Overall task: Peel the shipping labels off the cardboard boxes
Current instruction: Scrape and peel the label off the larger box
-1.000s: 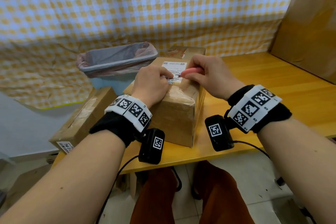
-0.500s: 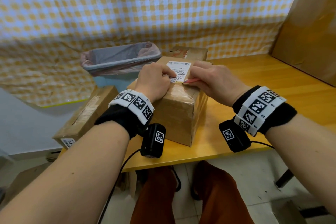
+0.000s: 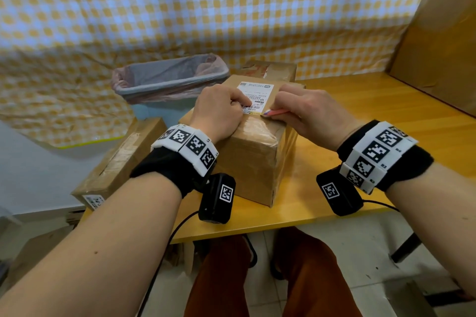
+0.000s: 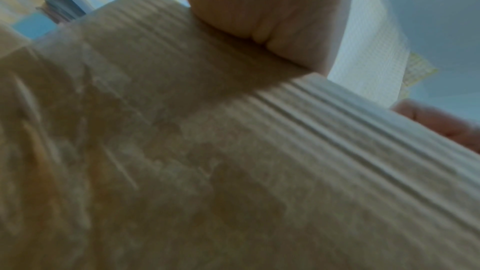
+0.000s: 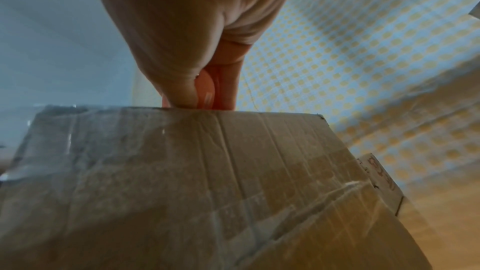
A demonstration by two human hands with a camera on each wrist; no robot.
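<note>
White printed shipping label (image 3: 253,96) sits atop the taped brown cardboard box (image 3: 253,159) on the tabletop (image 3: 373,116). Left hand (image 3: 221,110), fingers curled, pins its nine-o'clock side; right hand (image 3: 306,110) grips a pink scraper tool (image 3: 277,112) at its five-o'clock corner. Dig steeply and the paper likely tears.

Brown cardboard box (image 3: 253,152) bears a white label (image 3: 256,96) with black print. The tool (image 3: 277,112) is pink. Surface (image 3: 360,116): yellow-orange wood. Backdrop cloth (image 3: 231,8): yellow-and-white check. Bin (image 3: 144,113): light blue, with a pinkish liner (image 3: 170,77). Wristbands (image 3: 188,147): black, with black-and-white markers.
</note>
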